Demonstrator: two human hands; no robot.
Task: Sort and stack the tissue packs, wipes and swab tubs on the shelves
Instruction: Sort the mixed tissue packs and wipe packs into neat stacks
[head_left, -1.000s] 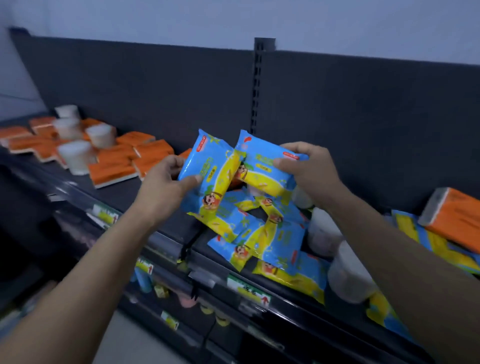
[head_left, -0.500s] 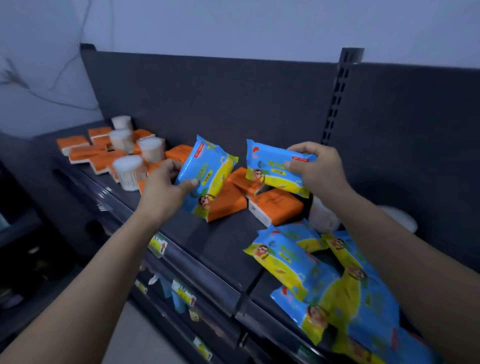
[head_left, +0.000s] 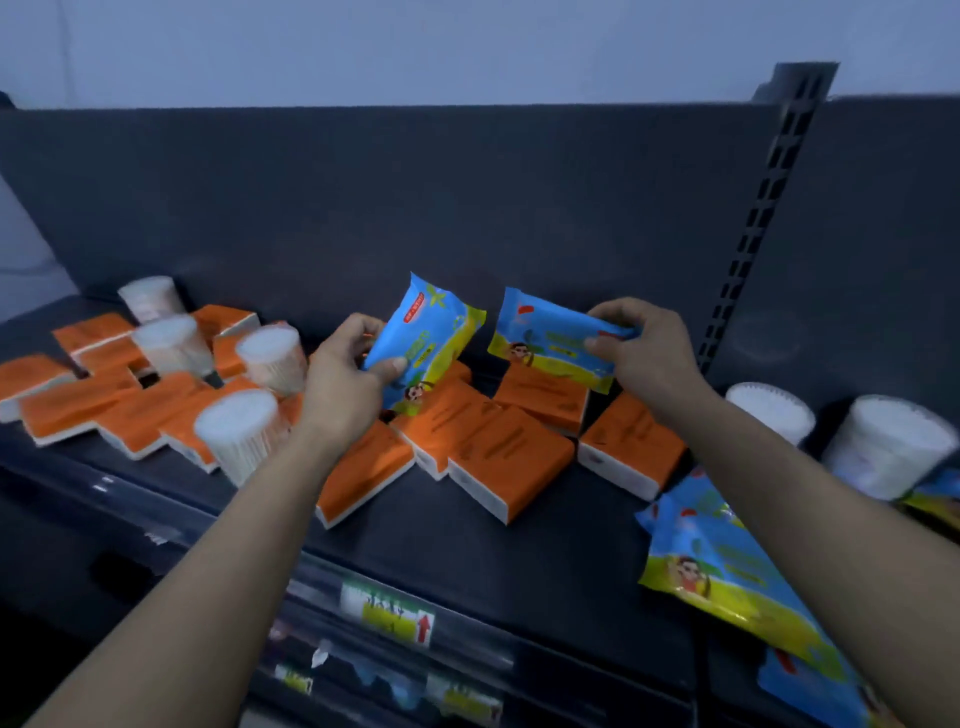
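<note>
My left hand (head_left: 345, 387) grips a blue and yellow wipes pack (head_left: 431, 338), held tilted above the orange tissue packs (head_left: 498, 447). My right hand (head_left: 644, 353) pinches a second wipes pack (head_left: 545, 340) by its right end, just over another orange pack. Orange tissue packs lie scattered across the dark shelf (head_left: 467, 545) from the far left to the middle. White swab tubs (head_left: 241, 431) stand among them at the left. More wipes packs (head_left: 722, 566) lie at the lower right, partly behind my right forearm.
Two more swab tubs (head_left: 883, 447) stand at the right by the shelf's back panel (head_left: 467, 208). A slotted upright (head_left: 763, 208) divides the panels. Price labels (head_left: 387, 613) run along the shelf's front edge, with lower shelves below.
My view swung left along the shelf. Both hands carried their wipes packs left with it, over the orange tissue packs. The pile of wipes packs now sits at the lower right.
</note>
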